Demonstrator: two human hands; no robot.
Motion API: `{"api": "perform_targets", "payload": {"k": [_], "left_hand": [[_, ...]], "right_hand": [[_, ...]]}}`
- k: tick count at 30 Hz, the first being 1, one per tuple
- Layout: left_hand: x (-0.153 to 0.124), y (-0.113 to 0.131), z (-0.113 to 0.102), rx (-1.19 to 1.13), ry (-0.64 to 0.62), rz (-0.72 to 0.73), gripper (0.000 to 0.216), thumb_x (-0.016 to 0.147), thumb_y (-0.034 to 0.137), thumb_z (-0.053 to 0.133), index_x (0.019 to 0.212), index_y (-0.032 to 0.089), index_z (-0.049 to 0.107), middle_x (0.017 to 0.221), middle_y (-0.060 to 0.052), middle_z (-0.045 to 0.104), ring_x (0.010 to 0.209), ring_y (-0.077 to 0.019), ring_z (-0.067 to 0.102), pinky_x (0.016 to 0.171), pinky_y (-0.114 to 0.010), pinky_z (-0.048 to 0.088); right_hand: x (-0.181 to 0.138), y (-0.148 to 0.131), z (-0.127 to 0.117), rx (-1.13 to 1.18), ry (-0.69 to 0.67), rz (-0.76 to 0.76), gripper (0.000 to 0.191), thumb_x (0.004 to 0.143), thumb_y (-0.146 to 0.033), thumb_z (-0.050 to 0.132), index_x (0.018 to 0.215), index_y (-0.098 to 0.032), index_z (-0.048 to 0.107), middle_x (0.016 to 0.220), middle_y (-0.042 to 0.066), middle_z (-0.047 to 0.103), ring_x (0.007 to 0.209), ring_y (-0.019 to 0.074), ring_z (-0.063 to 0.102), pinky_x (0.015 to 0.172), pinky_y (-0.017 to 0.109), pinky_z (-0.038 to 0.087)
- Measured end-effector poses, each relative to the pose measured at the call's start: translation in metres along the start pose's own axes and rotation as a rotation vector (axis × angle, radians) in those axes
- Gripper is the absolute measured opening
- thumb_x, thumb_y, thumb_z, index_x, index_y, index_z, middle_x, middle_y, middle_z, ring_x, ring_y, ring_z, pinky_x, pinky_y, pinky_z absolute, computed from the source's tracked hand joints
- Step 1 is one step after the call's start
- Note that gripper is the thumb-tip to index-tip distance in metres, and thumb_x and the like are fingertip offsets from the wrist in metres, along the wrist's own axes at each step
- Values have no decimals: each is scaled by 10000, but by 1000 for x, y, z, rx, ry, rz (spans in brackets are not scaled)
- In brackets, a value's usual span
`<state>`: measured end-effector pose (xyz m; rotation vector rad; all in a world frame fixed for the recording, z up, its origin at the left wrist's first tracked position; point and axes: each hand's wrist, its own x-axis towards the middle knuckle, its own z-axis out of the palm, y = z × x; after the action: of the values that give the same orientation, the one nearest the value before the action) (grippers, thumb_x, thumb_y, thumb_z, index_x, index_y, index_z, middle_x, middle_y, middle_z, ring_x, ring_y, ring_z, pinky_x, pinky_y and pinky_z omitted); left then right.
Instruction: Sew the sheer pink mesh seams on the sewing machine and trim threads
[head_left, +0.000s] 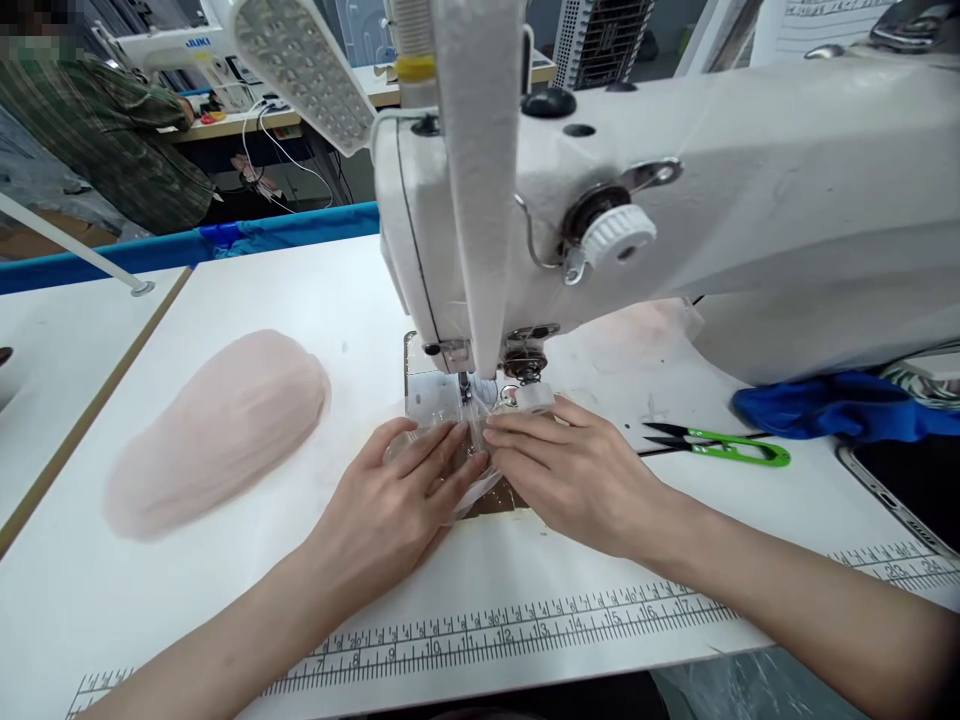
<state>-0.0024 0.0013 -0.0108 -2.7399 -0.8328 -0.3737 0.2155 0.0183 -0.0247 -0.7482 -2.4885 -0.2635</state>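
A piece of sheer, pale fabric (474, 492) lies under the sewing machine's needle area (466, 388), partly hidden by both hands. My left hand (397, 490) rests palm down on it from the left, fingers stretched and spread, tips close to the presser foot. From the right, my right hand (577, 470) holds the fabric's edge, its fingers close together and their tips beside the foot. The white sewing machine (645, 180) stands over both hands. Left of them lies a stack of pale pink, oval sheer pieces (225, 430).
Green thread snips (739, 450) lie on the right, near a blue cloth (840, 405) and a phone (915, 490). A ruler strip (480, 640) runs along the table's front edge. Behind the blue-covered edge (292, 228), a person in a checked shirt (105, 130) is near another machine.
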Motion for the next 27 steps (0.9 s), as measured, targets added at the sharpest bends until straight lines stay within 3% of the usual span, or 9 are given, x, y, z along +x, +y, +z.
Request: {"api": "perform_targets", "payload": {"k": [5,11,17,27], "left_hand": [[-3,1,3,-40,14,-43,298,931,174,476,1182,156,637,1236,-122,642,1152,-251,605,1047,-495,359],[-3,-5,7,-36,-3,-51,342,931,157,441,1227,159,613,1235,-124,644,1164,-250,599,1093,-516,322],[-1,-15,14,-14,-4,-73,363,946,180,435,1283,149,566,1240,-128,642,1176,-256,591,1125,-551,260],[4,-29,22,53,48,-90,333,958,204,415,1236,168,595,1240,-118,643,1163,-263,599,1089,-571,320]], "right_hand": [[1,0,-1,-6,-9,8,302,932,-66,435,809,-162,694,906,34,753,886,143,679,1003,358,449],[1,3,1,-3,-14,2,271,906,-35,449,823,-146,681,928,48,752,914,152,683,1050,366,410],[3,9,8,-18,-17,26,274,872,-1,441,864,-154,668,980,60,746,925,163,681,989,379,449],[11,17,17,-102,-25,59,279,862,19,454,889,-158,667,945,29,750,819,151,673,931,340,455]]}}
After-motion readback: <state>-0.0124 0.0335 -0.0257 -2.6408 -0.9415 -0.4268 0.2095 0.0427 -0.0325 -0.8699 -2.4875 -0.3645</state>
